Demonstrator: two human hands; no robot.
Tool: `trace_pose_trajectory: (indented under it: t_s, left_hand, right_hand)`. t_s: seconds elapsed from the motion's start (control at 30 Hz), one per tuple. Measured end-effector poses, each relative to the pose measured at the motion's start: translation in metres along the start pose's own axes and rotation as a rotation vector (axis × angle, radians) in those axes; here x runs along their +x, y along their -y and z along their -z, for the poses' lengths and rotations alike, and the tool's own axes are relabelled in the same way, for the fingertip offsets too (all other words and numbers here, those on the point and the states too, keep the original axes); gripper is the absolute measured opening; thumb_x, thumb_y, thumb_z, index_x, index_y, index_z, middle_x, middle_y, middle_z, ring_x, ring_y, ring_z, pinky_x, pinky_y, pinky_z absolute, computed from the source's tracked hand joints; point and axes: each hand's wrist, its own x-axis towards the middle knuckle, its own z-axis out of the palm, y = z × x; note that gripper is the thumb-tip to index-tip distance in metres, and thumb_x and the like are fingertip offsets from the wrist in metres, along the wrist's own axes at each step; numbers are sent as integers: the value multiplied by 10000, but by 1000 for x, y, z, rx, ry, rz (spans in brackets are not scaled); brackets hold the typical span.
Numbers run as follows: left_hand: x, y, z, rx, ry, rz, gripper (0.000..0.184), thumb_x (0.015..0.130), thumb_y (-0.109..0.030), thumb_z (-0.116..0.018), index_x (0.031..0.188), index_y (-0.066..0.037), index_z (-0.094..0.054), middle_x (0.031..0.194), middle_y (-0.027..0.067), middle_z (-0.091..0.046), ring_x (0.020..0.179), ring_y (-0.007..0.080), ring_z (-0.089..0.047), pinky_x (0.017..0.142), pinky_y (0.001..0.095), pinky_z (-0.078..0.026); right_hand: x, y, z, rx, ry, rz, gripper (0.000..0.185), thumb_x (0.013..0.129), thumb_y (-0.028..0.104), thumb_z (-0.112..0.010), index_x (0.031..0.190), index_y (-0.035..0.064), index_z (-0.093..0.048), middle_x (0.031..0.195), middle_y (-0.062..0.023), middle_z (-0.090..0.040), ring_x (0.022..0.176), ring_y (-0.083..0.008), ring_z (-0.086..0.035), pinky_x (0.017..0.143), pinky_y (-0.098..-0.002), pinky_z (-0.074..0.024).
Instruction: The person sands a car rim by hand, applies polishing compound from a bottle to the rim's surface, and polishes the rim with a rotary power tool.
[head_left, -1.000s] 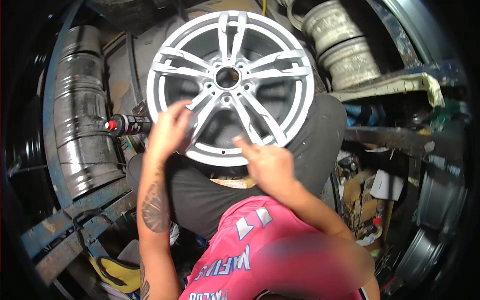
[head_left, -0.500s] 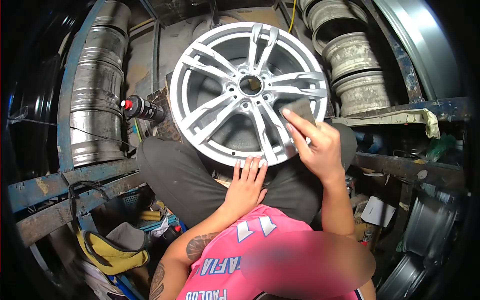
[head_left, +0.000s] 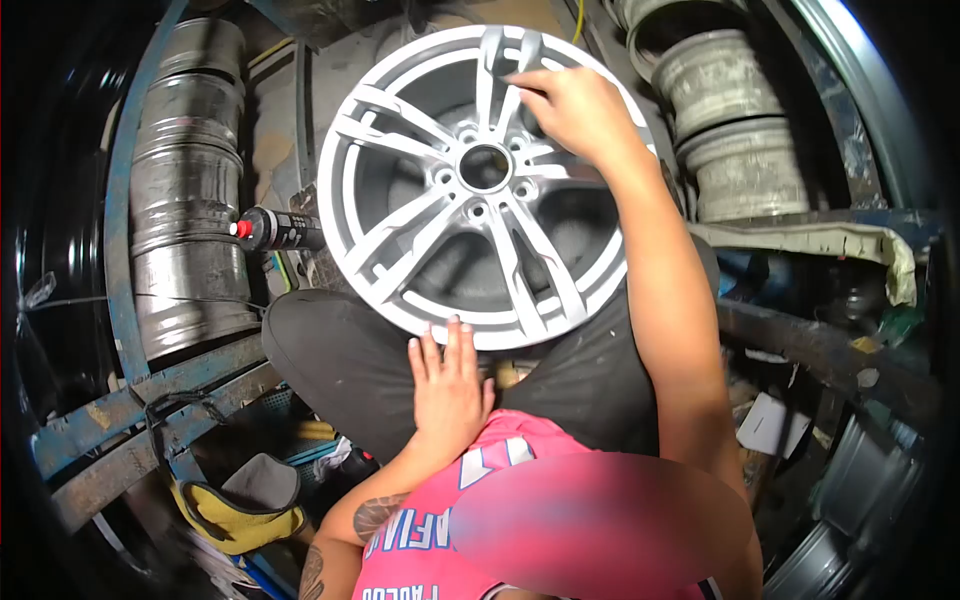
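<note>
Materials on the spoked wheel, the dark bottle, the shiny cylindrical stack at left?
Spoked wheel: metal, probably alloy; smooth silver-grey, with soft sheen along the spokes. Painted or bare, can't tell.
Dark bottle: likely plastic, judging by its smooth body with pale print.
Cylindrical stack: metal, glossy; bright streaky reflections.

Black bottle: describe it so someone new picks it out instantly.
Find the big silver spoked wheel in front of the person. In the image, just beyond its left edge, before the stacked metal rims, is a black bottle with pale lettering. Its red cap points left, setting it apart from the bare grey metal on either side.
</note>
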Motion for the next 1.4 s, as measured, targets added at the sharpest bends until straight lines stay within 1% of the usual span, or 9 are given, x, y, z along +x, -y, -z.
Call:
trace_pose_trajectory:
  t_s: [0.27, 0.43, 0.57, 0.7, 0.8, 0.9, 1.03, 1.3, 1.4]
  left_hand:
    - [11, -13, 13, -159, 44, -290, 798, 937, -314, -724, 1608, 7, -434, 1665, 201, -442, 1535, 422, -406, 1248, 659, -253]
    - [-6, 26, 33, -34, 110, -168, 753, 939, -291, -705, 1616, -77, -456, 1650, 115, -494, 1521, 355, -446, 1263, 671, -201]
    - [-1, 55, 39, 120, 52, -68, 768, 942, -310, -714, 1610, -40, -448, 1641, 146, -495, 1529, 356, -433, 1265, 662, -206]
    - [23, 24, 37, -257, 82, -70, 789, 958, -332, -728, 1578, 55, -430, 1580, 269, -513, 1506, 463, -440, 1265, 617, -258]
    - [58, -12, 12, -671, 24, -59, 899, 1032, -377, -678, 1642, 118, -240, 1534, 369, -514, 1490, 486, -452, 1287, 552, -252]
    - [95, -37, 21, -1128, 265, 361, 1011, 1019, -384, -685, 1676, 112, -98, 1528, 356, -530, 1441, 406, -537, 1252, 423, -340]
    - [134, -18, -17, -905, -124, 281, 1016, 993, -349, -701, 1676, 115, -108, 1656, 364, -375, 1415, 364, -570, 1173, 358, -434]
    - [68, -19, 10, -485, -13, -18, 852, 988, -310, -688, 1590, 156, -306, 1641, 388, -358, 1517, 495, -410, 1269, 543, -300]
    - [42, -15, 8, -305, 25, -127, 833, 964, -349, -721, 1611, 46, -375, 1661, 285, -393, 1559, 432, -366, 1270, 567, -286]
  right_hand:
    - [-5, 20, 9, 153, 171, -6, 276, 984, 236, -723, 1216, 114, -810, 1043, -171, -799, 969, -325, -776, 887, -406, -596]
    - [-18, 16, 25, 33, 250, -63, 288, 973, 287, -708, 1205, 157, -818, 1026, -133, -807, 968, -336, -765, 916, -450, -589]
    - [-24, 21, 28, 87, 250, 46, 286, 970, 270, -718, 1198, 128, -817, 1043, -150, -803, 981, -345, -764, 909, -455, -587]
    - [-22, 27, 27, 106, 282, 100, 293, 972, 246, -710, 1203, 93, -807, 1052, -175, -796, 993, -356, -762, 922, -450, -584]
    - [-23, 30, 29, 115, 303, 68, 294, 958, 210, -706, 1199, 72, -803, 1063, -200, -788, 1008, -377, -756, 933, -441, -579]
    - [-24, 31, 32, 102, 334, 33, 291, 956, 201, -708, 1200, 76, -804, 1064, -205, -786, 1014, -381, -755, 938, -441, -576]
    - [-22, 29, 31, 114, 310, 72, 287, 952, 197, -717, 1198, 78, -806, 1055, -207, -785, 1014, -383, -754, 938, -440, -575]
    - [-22, 26, 31, 116, 344, 53, 297, 954, 199, -721, 1208, 66, -799, 1054, -209, -785, 1019, -383, -754, 942, -455, -574]
    - [-21, 22, 25, 114, 328, 65, 294, 957, 203, -720, 1203, 63, -800, 1065, -196, -788, 1029, -382, -750, 950, -460, -573]
